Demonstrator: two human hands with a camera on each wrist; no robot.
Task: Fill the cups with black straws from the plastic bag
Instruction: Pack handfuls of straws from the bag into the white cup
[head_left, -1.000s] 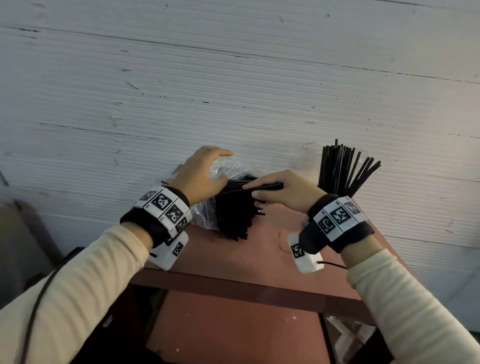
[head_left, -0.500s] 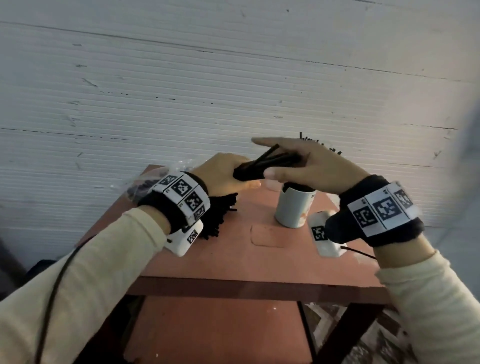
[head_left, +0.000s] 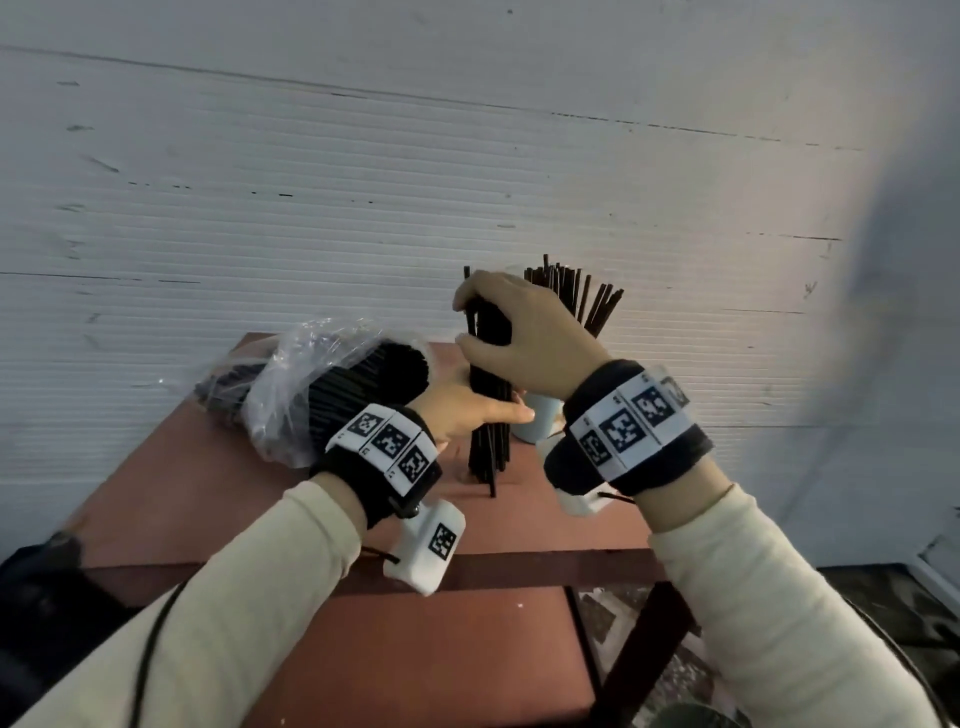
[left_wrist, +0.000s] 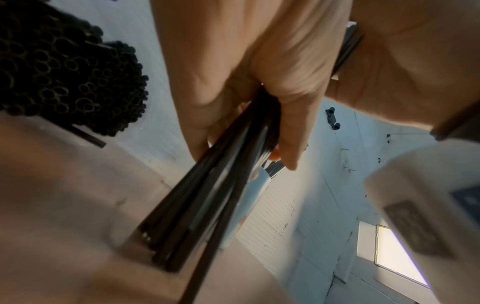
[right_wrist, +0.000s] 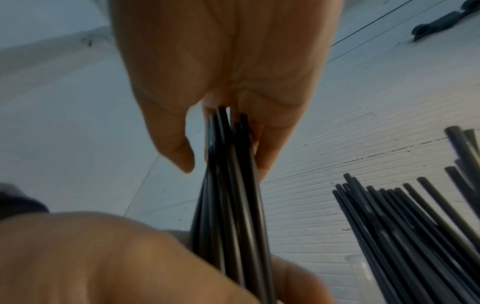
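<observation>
A bundle of black straws (head_left: 488, 441) stands upright with its lower ends on the red-brown table (head_left: 234, 509). My right hand (head_left: 511, 332) grips the bundle near its top. My left hand (head_left: 470, 405) is curled round it lower down. In the left wrist view the left hand (left_wrist: 259, 123) wraps the straws (left_wrist: 207, 205), and in the right wrist view the right hand's fingers (right_wrist: 272, 144) pinch the same straws (right_wrist: 228, 195). A clear plastic bag (head_left: 306, 384) full of black straws lies on the table to the left. A pale blue cup (head_left: 540, 421) stands just behind the bundle, mostly hidden.
Behind my right hand a second cup holds several black straws (head_left: 582, 296) that fan upward; they also show at the right in the right wrist view as straws (right_wrist: 402, 216). A white ribbed wall (head_left: 467, 182) runs behind the table. The table's front edge (head_left: 519, 569) is near my wrists.
Both hands lifted a bundle of straws out of the bag and turned it from lying flat to upright, then lowered its ends onto the table in front of the cup.
</observation>
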